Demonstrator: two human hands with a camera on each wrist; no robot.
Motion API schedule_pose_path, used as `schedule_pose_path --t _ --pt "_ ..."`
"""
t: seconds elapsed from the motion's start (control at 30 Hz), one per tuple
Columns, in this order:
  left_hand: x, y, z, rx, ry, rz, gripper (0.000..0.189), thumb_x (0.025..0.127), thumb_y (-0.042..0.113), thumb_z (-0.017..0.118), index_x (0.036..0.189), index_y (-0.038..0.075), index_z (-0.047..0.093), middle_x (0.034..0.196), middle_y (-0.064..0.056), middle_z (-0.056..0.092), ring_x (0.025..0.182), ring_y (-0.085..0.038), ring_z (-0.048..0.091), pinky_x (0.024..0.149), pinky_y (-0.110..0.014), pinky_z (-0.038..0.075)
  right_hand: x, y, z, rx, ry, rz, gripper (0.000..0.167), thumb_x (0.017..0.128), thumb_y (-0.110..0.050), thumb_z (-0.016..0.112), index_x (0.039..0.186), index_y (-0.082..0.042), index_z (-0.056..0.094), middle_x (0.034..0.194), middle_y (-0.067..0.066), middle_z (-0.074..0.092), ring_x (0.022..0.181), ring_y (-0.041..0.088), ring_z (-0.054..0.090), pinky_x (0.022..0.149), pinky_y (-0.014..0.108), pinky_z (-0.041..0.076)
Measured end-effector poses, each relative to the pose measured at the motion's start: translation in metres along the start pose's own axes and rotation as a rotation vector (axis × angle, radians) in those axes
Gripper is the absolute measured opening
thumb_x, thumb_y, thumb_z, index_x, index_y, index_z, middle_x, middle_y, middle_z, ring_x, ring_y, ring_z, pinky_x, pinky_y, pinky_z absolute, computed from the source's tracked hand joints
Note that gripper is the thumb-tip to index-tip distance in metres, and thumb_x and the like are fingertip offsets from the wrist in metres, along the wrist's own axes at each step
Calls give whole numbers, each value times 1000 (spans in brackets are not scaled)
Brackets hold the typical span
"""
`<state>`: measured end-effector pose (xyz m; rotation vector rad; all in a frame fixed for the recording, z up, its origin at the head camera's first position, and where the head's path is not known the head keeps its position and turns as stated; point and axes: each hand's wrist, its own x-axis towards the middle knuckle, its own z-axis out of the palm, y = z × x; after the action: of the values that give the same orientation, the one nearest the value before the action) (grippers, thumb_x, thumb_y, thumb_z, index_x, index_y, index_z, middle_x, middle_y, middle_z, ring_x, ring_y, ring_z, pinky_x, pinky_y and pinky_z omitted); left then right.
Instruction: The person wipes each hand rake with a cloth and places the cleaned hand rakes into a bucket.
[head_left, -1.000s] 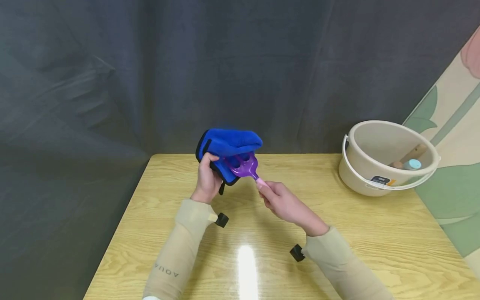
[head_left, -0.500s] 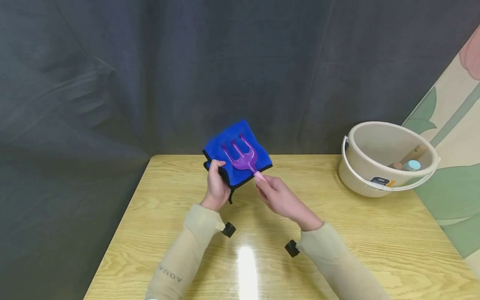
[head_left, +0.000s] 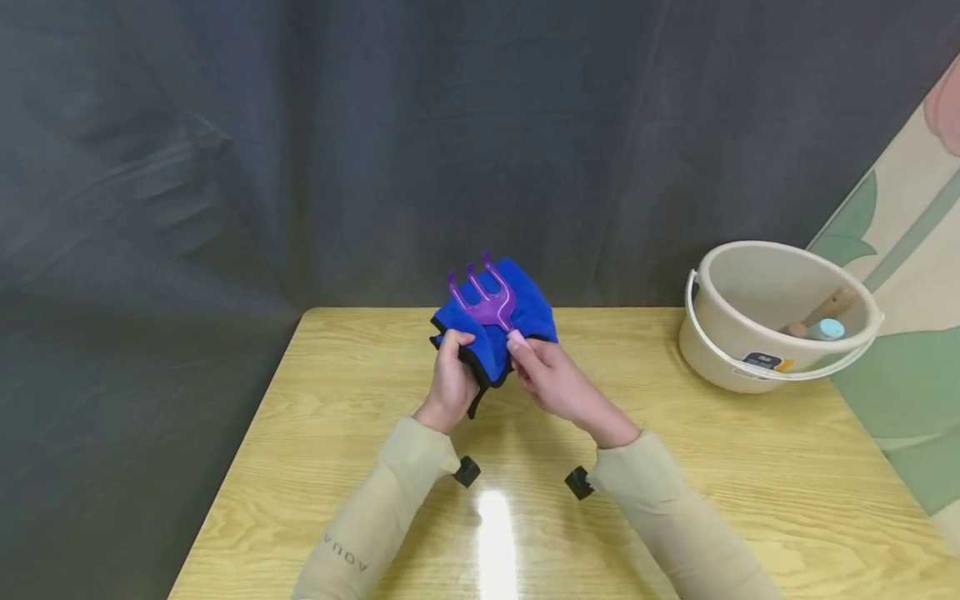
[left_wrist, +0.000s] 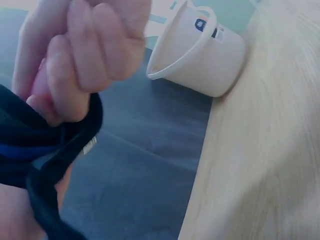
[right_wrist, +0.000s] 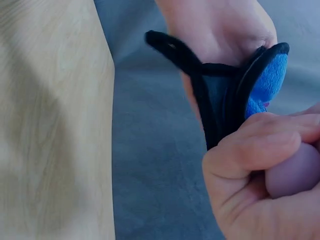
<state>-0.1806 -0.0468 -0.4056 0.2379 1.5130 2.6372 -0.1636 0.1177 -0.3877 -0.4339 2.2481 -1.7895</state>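
My right hand (head_left: 551, 379) grips the pink handle (right_wrist: 294, 172) of a small purple hand fork (head_left: 491, 310), its three curved prongs pointing away and up. Behind and under the fork lies a blue cloth (head_left: 531, 300) with black edging and a black hanging loop (head_left: 476, 405). My left hand (head_left: 452, 379) holds this cloth, thumb on top, its other fingers hidden beneath. Both hands are close together above the table. In the right wrist view the black trim (right_wrist: 212, 100) crosses in front of the left hand, while the right fingers curl round the handle end.
A beige bucket (head_left: 738, 367) with a white handle stands at the table's back right; inside it are a wooden handle (head_left: 831, 307) and a light-blue-ended item (head_left: 825, 330). The wooden table (head_left: 337, 392) ends at a dark curtain (head_left: 480, 150). A patterned cloth (head_left: 911, 375) hangs at right.
The cloth, earlier folded over the prongs, has opened and now lies behind the fork, bunched nearer the handle. The left hand has moved right and nearer, closer to the right hand.
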Motion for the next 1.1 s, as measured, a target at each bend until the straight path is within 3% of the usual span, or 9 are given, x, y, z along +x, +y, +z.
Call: schedule_pose_path --t 0.3,0.47,0.77,0.93,1.1 --pt "7 12 -7 -56 38 54 61 90 25 35 146 2 30 138 -14 46 119 -25 51 98 -34 47 -3 6 -1 36 -44 27 40 111 -33 43 91 -1 52 59 -1 34 45 10 26 41 23 23" --pt "13 16 -10 -74 100 113 55 89 20 37 141 1 35 132 -12 49 115 -23 54 95 -33 49 -7 11 0 46 -63 56 40 112 -33 41 91 -1 53 58 -2 33 44 10 26 40 22 22" --pt "18 28 -22 5 144 195 34 88 17 38 114 0 52 112 -8 60 98 -19 60 84 -28 51 -18 18 0 44 -124 78 42 112 -35 41 88 -2 51 57 -3 31 45 10 23 41 23 21" --pt "16 33 -27 67 147 177 31 87 22 41 109 2 51 105 -7 59 90 -18 60 79 -26 51 -21 16 2 -12 -141 96 42 112 -35 41 85 -4 51 56 -3 32 45 10 24 40 23 22" --pt "15 29 -26 82 128 102 35 86 27 41 109 3 49 107 -6 54 93 -18 56 84 -27 47 -21 11 1 -55 -127 79 42 112 -33 40 83 -5 52 56 -4 31 44 10 25 40 23 21"
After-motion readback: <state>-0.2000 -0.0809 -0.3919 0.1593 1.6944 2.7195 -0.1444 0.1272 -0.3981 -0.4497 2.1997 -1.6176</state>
